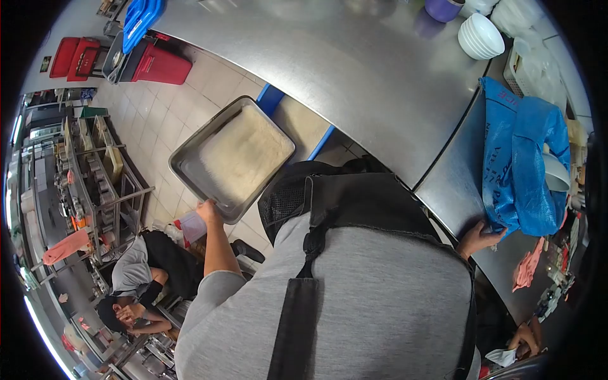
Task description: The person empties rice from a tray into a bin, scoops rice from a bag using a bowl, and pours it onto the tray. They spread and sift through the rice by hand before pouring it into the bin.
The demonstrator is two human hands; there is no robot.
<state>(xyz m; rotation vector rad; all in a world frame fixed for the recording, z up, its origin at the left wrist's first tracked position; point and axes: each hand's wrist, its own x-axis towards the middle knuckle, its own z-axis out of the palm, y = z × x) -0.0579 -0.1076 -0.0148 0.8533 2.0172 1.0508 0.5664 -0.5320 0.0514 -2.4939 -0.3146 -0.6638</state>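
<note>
My left hand (210,214) is closed on the near edge of a deep metal tray (185,163). White grains like rice (247,145) cover most of the tray's bottom. Below the tray's far corner, a blue-edged container (322,142) of similar pale grains shows in part. On the right, my right hand (481,239) is at the lower edge of a printed blue rice sack (506,164), with its fingers closed on the plastic. The sack lies crumpled on the steel counter, and a white bowl (556,172) shows in its folds.
A steel counter (354,69) runs across the front. Stacked white bowls (480,37) and a purple container (443,7) stand at its far right. Red bins (161,64) and metal racks (104,183) are on the left. One person (145,278) bends low at left; another person's hand (525,339) shows lower right.
</note>
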